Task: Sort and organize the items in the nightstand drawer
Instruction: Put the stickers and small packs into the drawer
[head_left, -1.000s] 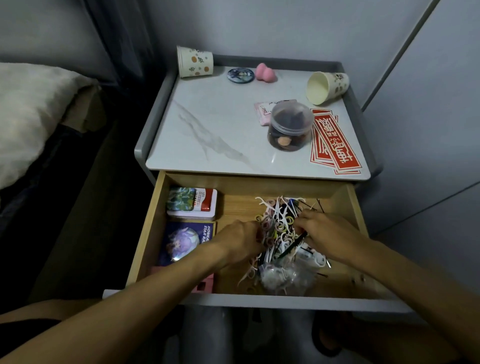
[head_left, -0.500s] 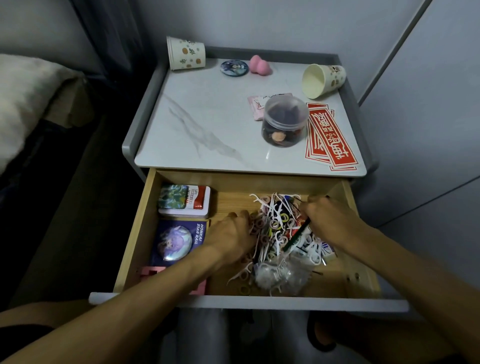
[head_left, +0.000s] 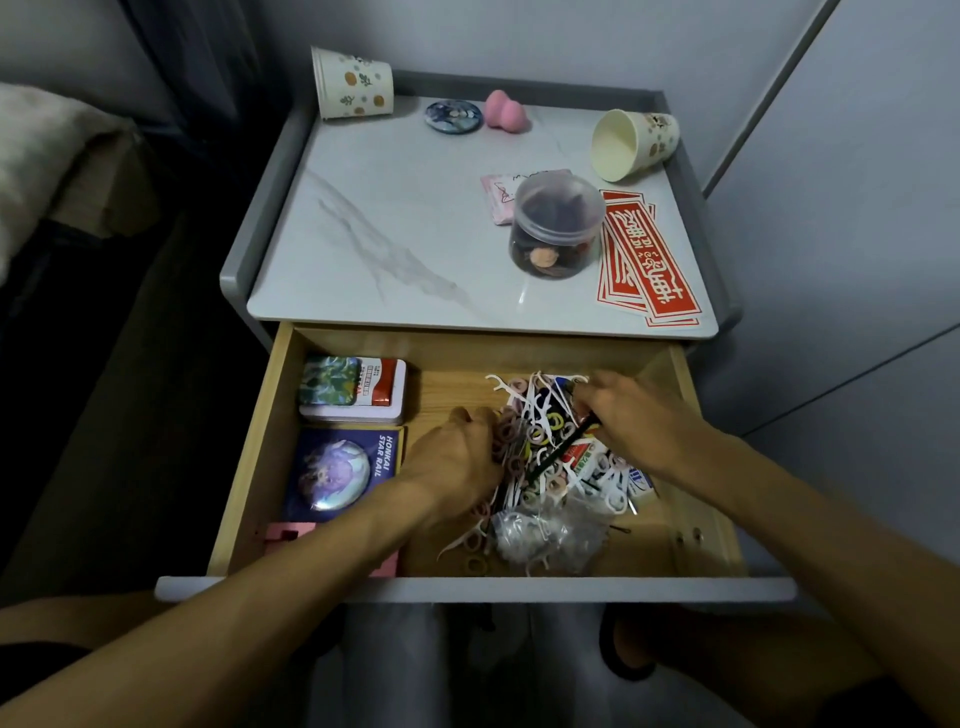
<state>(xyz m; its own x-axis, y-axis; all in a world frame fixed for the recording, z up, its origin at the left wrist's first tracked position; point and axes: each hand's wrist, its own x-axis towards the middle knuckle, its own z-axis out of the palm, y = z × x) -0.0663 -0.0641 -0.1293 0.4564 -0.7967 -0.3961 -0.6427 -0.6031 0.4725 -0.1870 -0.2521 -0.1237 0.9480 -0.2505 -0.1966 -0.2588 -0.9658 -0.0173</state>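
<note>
The nightstand drawer (head_left: 249, 447) stands pulled out. In its middle right lies a tangled pile (head_left: 537, 423) of white floss picks, small coloured hair ties and little packets, with a clear bag of picks (head_left: 545, 535) at its near end. My left hand (head_left: 452, 462) is at the pile's left edge, its curled fingers dug into the pink hair ties. My right hand (head_left: 644, 426) covers the pile's far right side and pinches a thin dark stick (head_left: 556, 454) that slants out toward me. The fingertips of both hands are hidden.
In the drawer's left part lie a printed tin (head_left: 353, 389), a blue card with a round badge (head_left: 337, 473) and a pink item (head_left: 288, 535). On top stand a lidded jar (head_left: 558, 223), red stickers (head_left: 649, 260), two paper cups (head_left: 353, 83) (head_left: 634, 143), a pink sponge (head_left: 504, 109).
Both hands have shifted a little deeper into the drawer along the pile, the left one pressing closer to the hair ties. The right hand keeps the dark stick.
</note>
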